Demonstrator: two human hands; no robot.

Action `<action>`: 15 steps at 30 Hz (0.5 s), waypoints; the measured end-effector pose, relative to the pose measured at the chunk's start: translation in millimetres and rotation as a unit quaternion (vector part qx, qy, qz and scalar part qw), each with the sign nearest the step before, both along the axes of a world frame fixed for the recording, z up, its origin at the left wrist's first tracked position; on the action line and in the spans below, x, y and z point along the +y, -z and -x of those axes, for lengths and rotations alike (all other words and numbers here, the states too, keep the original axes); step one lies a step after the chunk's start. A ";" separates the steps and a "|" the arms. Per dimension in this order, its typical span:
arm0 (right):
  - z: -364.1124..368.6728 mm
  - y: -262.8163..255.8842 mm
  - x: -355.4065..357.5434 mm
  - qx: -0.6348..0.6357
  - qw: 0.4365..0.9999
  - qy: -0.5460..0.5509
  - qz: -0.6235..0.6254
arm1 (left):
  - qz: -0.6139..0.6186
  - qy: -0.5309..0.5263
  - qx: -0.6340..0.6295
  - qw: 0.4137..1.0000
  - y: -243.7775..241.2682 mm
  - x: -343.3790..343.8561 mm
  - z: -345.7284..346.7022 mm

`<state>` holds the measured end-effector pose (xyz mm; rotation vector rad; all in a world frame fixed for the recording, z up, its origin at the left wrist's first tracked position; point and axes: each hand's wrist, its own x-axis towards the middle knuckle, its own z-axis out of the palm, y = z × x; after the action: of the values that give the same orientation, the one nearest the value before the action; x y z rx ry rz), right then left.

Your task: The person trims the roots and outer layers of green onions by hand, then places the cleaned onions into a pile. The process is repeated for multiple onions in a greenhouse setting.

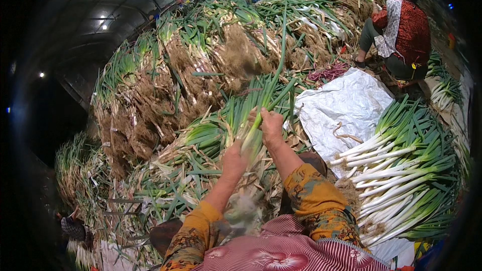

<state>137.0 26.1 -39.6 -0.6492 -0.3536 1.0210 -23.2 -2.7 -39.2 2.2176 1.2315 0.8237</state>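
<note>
A long-leaved green onion stalk (259, 119) stands slanted before me, its leaves pointing up and away. My right hand (272, 126) is closed around it where the leaves begin. Lower down, my left hand (234, 162) is at the pale part of the stalk; motion blur hides its root end and just how the fingers lie. Behind both hands is a bundle of untrimmed green onions (205, 133) with green tops. To my right, cleaned green onions (391, 180) lie in a wide pile, white stems towards me and green leaves outward.
Tall stacks of unpeeled green onions with brown roots (196, 79) rise ahead. A white plastic sheet (346, 105) lies at the right, beside purplish-red ties (329, 72). Stripped leaves (180, 192) cover the ground. A seated person (408, 32) is at the upper right, another person (73, 227) at the lower left.
</note>
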 end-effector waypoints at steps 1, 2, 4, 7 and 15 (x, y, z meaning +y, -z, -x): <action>4.1 -6.2 -1.9 -0.012 1.000 -0.003 -0.014 | 0.043 -0.002 -0.037 0.998 -3.9 2.4 -0.1; 4.2 -13.4 -5.1 -0.023 0.997 -0.047 -0.061 | 0.085 -0.004 -0.075 0.994 -8.7 3.8 0.4; -5.8 -31.7 -20.9 0.024 0.977 -0.129 -0.170 | 0.294 0.098 -0.218 0.926 -26.9 -1.1 4.2; -13.3 -39.9 -30.8 0.058 0.948 -0.202 -0.239 | 0.459 0.196 -0.267 0.824 -37.4 2.2 -0.3; 7.3 -27.8 -19.3 0.151 0.960 -0.187 -0.145 | -0.077 0.102 -0.193 0.973 -31.3 8.4 -38.6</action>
<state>129.7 6.8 -11.9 -0.1547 -0.3542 1.3760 15.4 5.7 -7.9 2.1187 0.7657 1.2275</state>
